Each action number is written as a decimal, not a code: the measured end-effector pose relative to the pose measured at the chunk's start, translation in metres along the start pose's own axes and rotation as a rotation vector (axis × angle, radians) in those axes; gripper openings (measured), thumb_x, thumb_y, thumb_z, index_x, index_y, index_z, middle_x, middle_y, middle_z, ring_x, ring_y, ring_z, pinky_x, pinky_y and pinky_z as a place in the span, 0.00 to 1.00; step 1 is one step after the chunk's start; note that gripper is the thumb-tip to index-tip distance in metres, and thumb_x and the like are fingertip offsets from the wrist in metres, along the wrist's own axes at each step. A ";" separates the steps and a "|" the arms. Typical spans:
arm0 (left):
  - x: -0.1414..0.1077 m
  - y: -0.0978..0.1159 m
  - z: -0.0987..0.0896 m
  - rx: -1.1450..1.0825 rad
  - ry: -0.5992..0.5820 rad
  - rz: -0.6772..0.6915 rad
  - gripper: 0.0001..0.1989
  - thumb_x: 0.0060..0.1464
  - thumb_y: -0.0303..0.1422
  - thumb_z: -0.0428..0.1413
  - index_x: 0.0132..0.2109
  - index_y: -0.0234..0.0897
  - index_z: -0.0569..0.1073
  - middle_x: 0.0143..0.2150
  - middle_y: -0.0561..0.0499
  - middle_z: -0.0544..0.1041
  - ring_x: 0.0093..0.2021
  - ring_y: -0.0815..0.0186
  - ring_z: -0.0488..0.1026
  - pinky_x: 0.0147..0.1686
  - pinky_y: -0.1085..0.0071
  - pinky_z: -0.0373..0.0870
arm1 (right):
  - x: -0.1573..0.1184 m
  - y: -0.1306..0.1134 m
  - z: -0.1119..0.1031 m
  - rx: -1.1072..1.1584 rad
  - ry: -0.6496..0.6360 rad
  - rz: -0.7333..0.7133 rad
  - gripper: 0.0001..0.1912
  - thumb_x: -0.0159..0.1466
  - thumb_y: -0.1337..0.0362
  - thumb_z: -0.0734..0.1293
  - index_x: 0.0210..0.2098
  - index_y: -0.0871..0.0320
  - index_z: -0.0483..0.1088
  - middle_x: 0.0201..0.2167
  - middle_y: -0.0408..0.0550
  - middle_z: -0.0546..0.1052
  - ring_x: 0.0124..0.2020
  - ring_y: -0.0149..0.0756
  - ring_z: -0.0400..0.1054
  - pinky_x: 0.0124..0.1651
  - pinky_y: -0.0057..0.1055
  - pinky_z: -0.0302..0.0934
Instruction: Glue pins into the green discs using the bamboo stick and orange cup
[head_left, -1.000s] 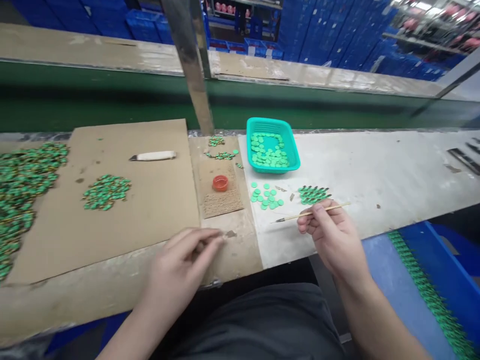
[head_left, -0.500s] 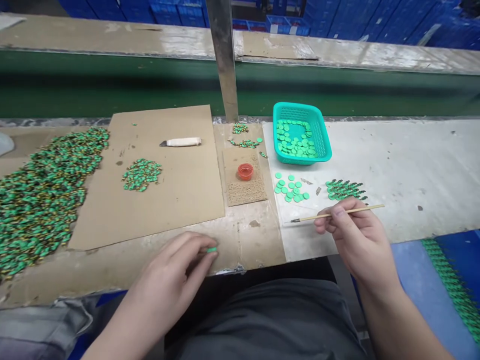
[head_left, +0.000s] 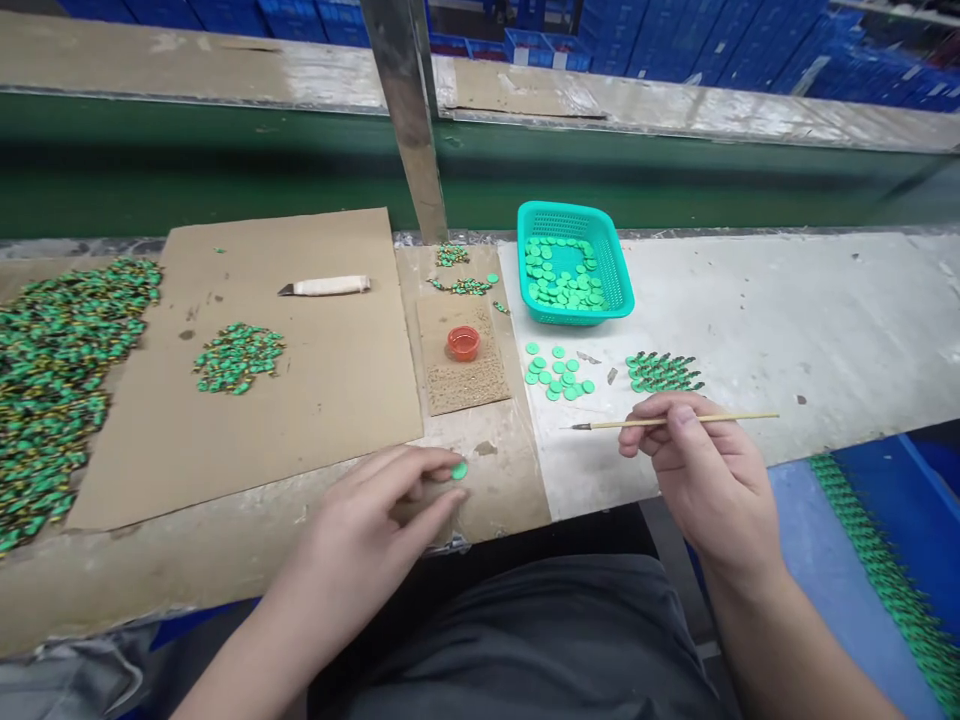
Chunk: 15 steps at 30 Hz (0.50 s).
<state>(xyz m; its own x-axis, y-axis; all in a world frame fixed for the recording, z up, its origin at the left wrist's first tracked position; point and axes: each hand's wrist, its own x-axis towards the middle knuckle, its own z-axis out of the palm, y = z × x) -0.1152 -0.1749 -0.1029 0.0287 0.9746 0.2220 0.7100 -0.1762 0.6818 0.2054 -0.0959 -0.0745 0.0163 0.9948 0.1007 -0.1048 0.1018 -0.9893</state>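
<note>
At the fingertips of my left hand (head_left: 375, 520) is a small flat green disc (head_left: 459, 471), low over the table's front part. The index finger touches it; the thumb tip is a little apart. My right hand (head_left: 697, 460) pinches a thin wooden stick like a fine brush (head_left: 600, 425), its dark tip pointing left. Beyond that hand lies a cluster of green discs with dark pieces on them (head_left: 664, 372). Loose green discs (head_left: 559, 375) lie left of it. A small red cup (head_left: 463, 343) stands on a cardboard piece (head_left: 469, 390).
A teal basket (head_left: 622, 290) holds more green discs. On a cardboard sheet (head_left: 337, 380) lie a knife with a wrapped handle (head_left: 326, 286) and a pile of small green-and-gold pieces (head_left: 238, 357). A larger heap (head_left: 52, 380) spreads at left. A metal post (head_left: 409, 120) rises behind.
My left hand has moved right and slightly away from me with the green disc, whose flat face now shows; its thumb has parted from the finger. The brush is tilted less. The view has shifted right.
</note>
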 end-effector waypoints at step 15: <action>0.001 0.000 0.008 0.126 0.118 0.234 0.07 0.84 0.37 0.62 0.61 0.46 0.84 0.52 0.52 0.88 0.51 0.63 0.86 0.54 0.65 0.79 | 0.027 -0.005 0.043 -0.106 -0.104 -0.147 0.12 0.83 0.53 0.80 0.45 0.51 0.82 0.34 0.42 0.87 0.35 0.35 0.82 0.41 0.33 0.81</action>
<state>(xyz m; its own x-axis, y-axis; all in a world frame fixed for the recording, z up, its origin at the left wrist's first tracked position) -0.1095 -0.1733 -0.1080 0.1250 0.8853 0.4479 0.7755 -0.3688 0.5124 0.1633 -0.0695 -0.0625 -0.0794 0.9652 0.2493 -0.0033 0.2498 -0.9683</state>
